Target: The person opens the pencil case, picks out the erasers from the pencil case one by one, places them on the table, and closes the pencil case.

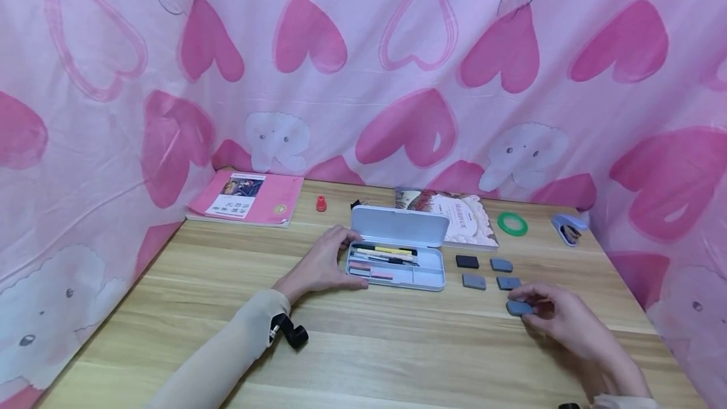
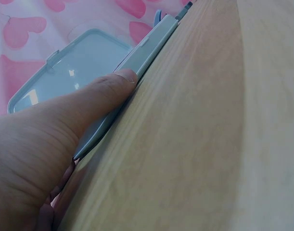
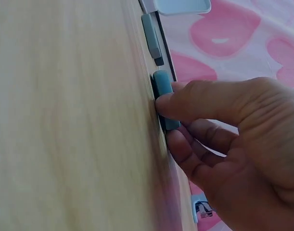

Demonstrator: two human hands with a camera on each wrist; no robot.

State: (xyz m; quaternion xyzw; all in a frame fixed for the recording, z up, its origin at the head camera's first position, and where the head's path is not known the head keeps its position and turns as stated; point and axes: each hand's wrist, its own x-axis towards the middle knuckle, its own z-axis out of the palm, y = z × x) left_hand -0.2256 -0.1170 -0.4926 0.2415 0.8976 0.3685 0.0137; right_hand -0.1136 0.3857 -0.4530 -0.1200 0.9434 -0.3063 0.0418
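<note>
Your right hand (image 1: 568, 317) pinches a flat grey-blue rubber eraser (image 1: 519, 308) at the lower right of the frame; your left hand (image 1: 320, 265) rests with relaxed fingers against the open pale-blue plastic pencil case (image 1: 423, 278) at centre.

Judging by the layout, you are early on: the pinched eraser sits low on the light wooden table (image 1: 397, 346), and four more slabs, one black eraser (image 1: 467, 262) and three grey erasers (image 1: 474, 281), lie untouched in a square just right of the case. The case tray already holds pens on its left, with its right end bare. You have open tabletop toward the bottom of the frame; the table's right edge lies near your right wrist, and the green tape ring (image 1: 512, 224) and small blue stapler (image 1: 568, 230) sit well apart, upper right.
</note>
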